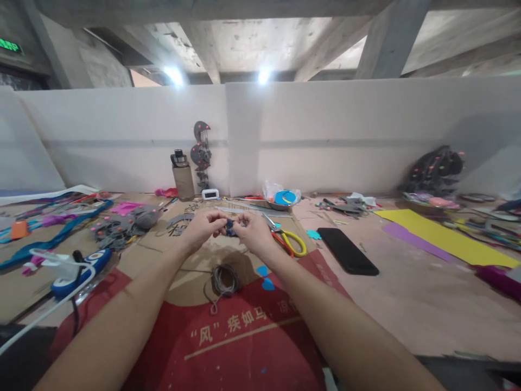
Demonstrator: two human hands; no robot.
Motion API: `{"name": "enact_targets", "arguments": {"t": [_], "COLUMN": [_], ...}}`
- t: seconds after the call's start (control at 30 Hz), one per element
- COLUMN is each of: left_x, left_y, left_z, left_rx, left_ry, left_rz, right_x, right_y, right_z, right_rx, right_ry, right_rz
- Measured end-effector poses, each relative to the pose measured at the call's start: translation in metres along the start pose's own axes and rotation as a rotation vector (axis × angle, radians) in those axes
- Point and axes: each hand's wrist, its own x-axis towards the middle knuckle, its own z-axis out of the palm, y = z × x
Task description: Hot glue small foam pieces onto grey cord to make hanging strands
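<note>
Both my hands meet above the cardboard-covered table. My left hand [205, 226] and my right hand [254, 231] each pinch a small dark blue piece [231, 227] held between them, fingers curled. What the piece is I cannot make out. A coil of grey cord [225, 279] lies on the cardboard just below my hands, with a loose end trailing toward me. Two small blue foam cutouts [265, 277] lie to its right.
Yellow-handled scissors [291, 240] and a black phone [347, 251] lie right of my hands. A bottle [183, 176], a bowl of scraps [280, 198], yellow foam sheet [443, 236] and grey and pink foam pieces [122, 220] crowd the table. A white partition [325, 136] backs it.
</note>
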Motion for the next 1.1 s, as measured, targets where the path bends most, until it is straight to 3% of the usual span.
{"name": "enact_targets", "arguments": {"t": [0.2,0.57,0.63,0.77,0.9,1.1], "left_x": [-0.005,-0.005,-0.004,-0.002,0.000,-0.001], "left_y": [0.009,0.010,0.010,0.006,0.004,0.005], "left_z": [0.003,0.003,0.002,0.005,0.010,0.013], "left_rx": [0.198,0.641,0.568,0.149,-0.189,-0.324], "left_ry": [-0.006,0.102,0.134,0.134,0.112,0.012], "left_rz": [0.010,0.264,0.198,0.010,-0.043,-0.087], "right_x": [-0.003,-0.004,-0.003,-0.003,-0.005,-0.005], "right_y": [0.002,-0.001,-0.001,-0.001,-0.001,-0.004], "right_z": [0.000,-0.004,-0.006,-0.006,-0.006,-0.012], "right_rx": [-0.006,-0.251,-0.227,-0.164,-0.105,-0.065], "right_ry": [-0.020,-0.032,-0.057,-0.038,0.009,0.070], "right_rz": [-0.003,-0.130,-0.157,-0.175,-0.182,-0.144]}}
